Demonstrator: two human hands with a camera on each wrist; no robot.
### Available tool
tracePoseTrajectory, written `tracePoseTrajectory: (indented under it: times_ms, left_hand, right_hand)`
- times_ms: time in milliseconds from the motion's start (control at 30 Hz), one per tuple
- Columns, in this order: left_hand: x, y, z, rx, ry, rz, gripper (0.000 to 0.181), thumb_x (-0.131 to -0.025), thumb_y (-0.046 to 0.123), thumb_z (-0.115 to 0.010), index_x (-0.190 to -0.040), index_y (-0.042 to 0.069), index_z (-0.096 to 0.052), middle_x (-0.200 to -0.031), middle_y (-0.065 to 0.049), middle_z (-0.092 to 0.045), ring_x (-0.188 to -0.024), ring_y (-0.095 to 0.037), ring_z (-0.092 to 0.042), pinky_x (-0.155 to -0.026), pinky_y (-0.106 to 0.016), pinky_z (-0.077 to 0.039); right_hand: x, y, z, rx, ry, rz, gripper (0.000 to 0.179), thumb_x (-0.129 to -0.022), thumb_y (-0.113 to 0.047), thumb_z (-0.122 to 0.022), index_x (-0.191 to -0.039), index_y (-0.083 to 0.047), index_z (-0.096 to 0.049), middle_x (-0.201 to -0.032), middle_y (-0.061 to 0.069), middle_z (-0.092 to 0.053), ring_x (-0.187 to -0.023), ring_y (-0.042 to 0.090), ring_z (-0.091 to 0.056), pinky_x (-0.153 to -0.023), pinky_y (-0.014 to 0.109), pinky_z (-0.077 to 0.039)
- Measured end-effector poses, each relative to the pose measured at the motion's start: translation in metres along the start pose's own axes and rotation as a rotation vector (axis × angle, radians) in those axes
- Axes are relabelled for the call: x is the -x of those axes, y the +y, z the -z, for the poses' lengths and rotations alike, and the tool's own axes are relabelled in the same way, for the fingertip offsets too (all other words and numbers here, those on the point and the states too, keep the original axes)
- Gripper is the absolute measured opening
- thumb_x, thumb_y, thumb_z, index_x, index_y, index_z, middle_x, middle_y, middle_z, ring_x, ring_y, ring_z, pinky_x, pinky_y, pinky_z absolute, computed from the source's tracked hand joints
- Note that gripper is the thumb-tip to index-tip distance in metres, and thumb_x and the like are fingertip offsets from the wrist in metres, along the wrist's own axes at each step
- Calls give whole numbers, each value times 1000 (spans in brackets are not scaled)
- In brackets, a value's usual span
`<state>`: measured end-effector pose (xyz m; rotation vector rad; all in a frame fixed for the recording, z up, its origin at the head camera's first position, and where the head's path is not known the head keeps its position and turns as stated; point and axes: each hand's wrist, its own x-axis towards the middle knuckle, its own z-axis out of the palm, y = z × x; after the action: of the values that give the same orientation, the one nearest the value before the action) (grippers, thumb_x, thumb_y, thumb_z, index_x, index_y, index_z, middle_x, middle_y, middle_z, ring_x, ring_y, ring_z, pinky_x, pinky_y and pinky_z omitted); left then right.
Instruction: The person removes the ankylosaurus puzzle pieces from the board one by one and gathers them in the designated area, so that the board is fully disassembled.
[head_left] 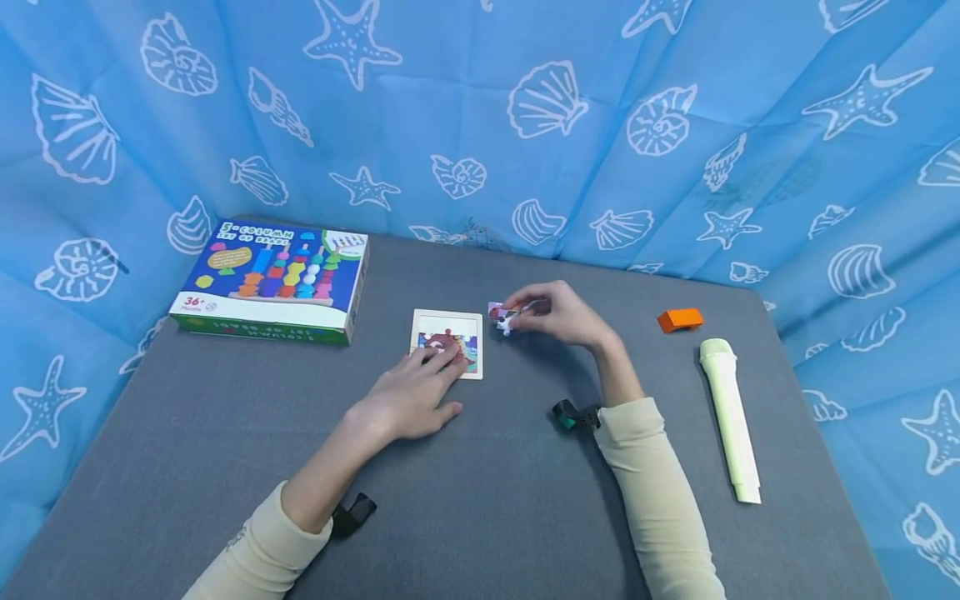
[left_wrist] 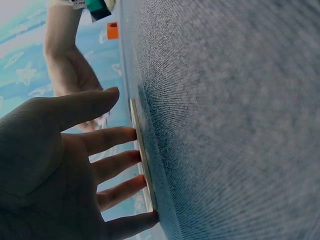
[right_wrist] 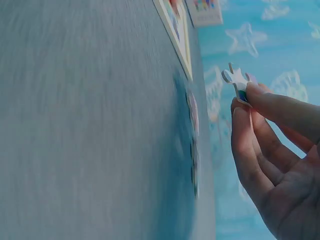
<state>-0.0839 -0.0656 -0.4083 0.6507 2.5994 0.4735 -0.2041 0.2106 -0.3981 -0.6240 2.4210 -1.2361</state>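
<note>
A small square jigsaw tray point(head_left: 480, 346) with a pale rim lies on the table, its lower part filled with colourful pieces and its upper part showing bare backing. My left hand point(head_left: 408, 398) rests on it, fingers spread and nearly straight, fingertips at the tray's edge in the left wrist view. To the right, my right hand point(head_left: 561, 317) pinches a jigsaw piece point(right_wrist: 240, 85) between thumb and fingers, raised above the table. Beneath that hand, loose jigsaw pieces point(right_wrist: 193, 115) lie on the cloth, partly hidden by the fingers in the head view.
A bead set box point(head_left: 270, 279) stands at the back left. On the right are an orange block point(head_left: 680, 319) and a pale toy microphone point(head_left: 729, 417). A blue curtain point(head_left: 465, 108) with shell patterns hangs behind the grey table point(head_left: 480, 517).
</note>
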Motion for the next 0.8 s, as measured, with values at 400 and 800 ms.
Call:
tracePoseTrajectory:
  times_ms: [400, 800]
  left_hand:
    - [2, 0, 0, 24, 13, -15, 65, -110, 39, -62, -169, 18, -42, -182, -7, -26, -170, -38, -22, -134, -67, -27]
    - [3, 0, 0, 31, 11, -13, 66, -110, 39, -63, -169, 18, -41, -183, -7, -25, -170, -38, -21, -135, -68, -26]
  right_hand:
    - [20, 41, 36, 8, 69, -141, 28, -102, -4, -74, -129, 1, -75, -122, 25, -74, -97, 20, -75, -86, 26, -66]
    - [20, 52, 43, 76, 95, -208, 28, -102, -1, -71, -129, 8, -74, -118, 31, -75, -92, 16, -75, -84, 27, -67]
